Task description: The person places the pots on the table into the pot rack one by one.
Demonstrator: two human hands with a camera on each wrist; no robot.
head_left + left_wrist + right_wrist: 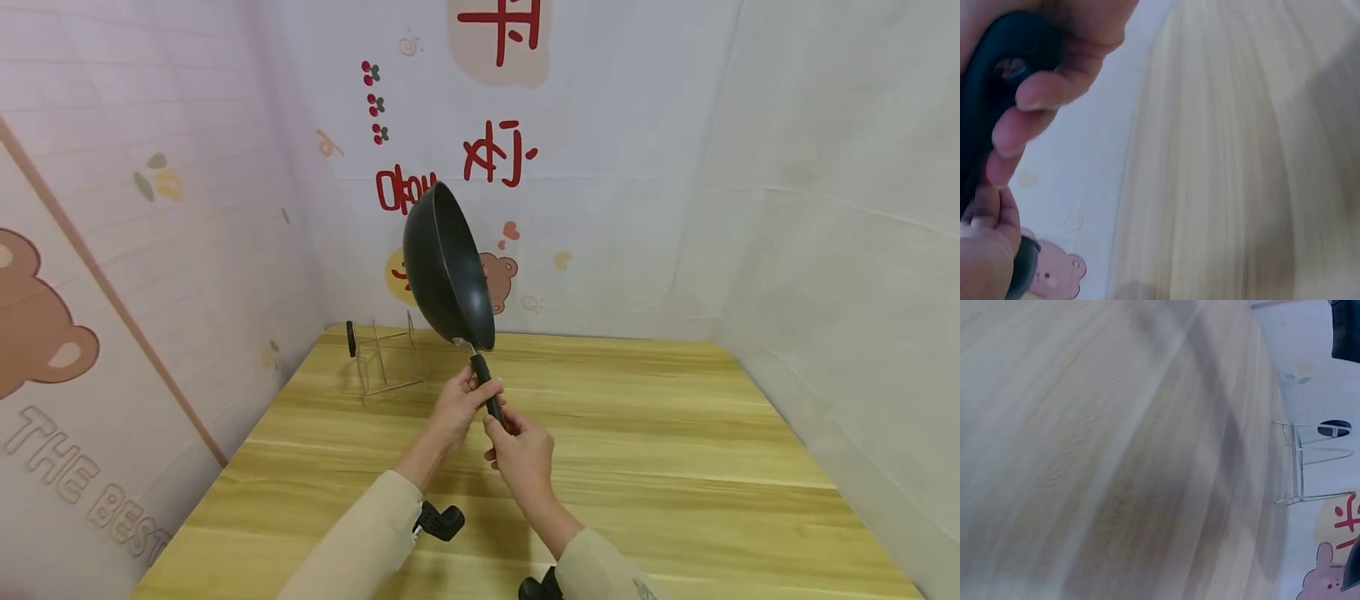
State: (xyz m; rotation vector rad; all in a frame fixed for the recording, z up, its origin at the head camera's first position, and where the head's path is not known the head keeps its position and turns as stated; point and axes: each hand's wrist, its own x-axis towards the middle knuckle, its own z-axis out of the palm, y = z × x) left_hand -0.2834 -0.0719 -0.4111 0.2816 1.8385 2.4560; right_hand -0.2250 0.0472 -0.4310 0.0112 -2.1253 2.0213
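A black wok (pixel 450 267) is held up above the table, its bowl tilted almost on edge with the inside facing right. My left hand (pixel 457 408) grips the dark handle (pixel 480 367) close to the bowl, thumb across it. Lower down, my right hand (pixel 522 454) holds the handle's end, fingers curled about it. In the left wrist view the handle's holed end (pixel 1025 44) shows among curled fingers, with part of the wok (pixel 1022 269) below. Only a dark edge of the wok (pixel 1352 569) enters the right wrist view, and no fingers are seen there.
A thin wire rack (pixel 390 385) with a black piece (pixel 351 339) at its left upright stands at the table's back left. The wooden table (pixel 660 433) meets printed cloth walls (pixel 615 208) at the back and on both sides.
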